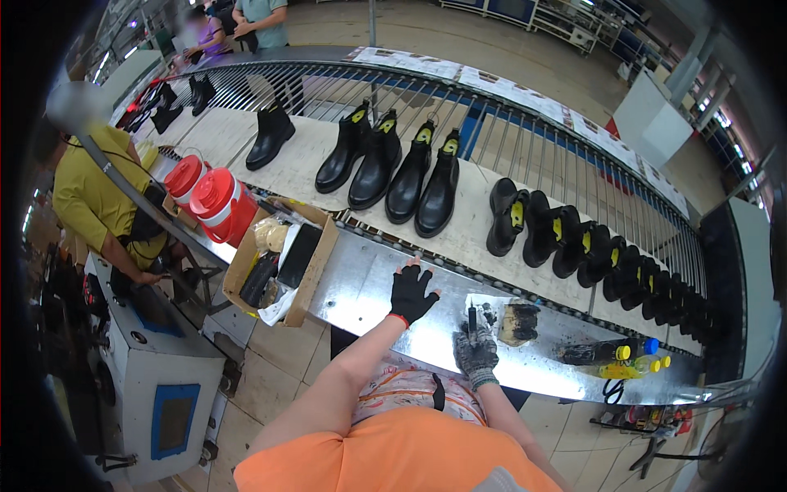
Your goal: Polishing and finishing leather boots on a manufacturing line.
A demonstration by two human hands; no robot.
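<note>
My left hand (411, 293), in a black fingerless glove, lies flat and spread on the metal bench (361, 287) just below the conveyor belt (471, 217). My right hand (475, 351), in a grey knit glove, grips a small dark brush (472, 316) upright over a stained white sheet (492, 307). Beside it stands a blackened pot (520, 321). Several black ankle boots (410, 172) stand upright on the belt beyond my left hand. More black boots (557, 234) lie further right along the belt.
A cardboard box (283, 262) with sponges and dark items sits left on the bench. Two red-lidded jugs (217, 201) stand beside it. Yellow-capped bottles (623, 361) lie at the right. A person in a yellow shirt (90, 197) works left, near a grey machine (156, 385).
</note>
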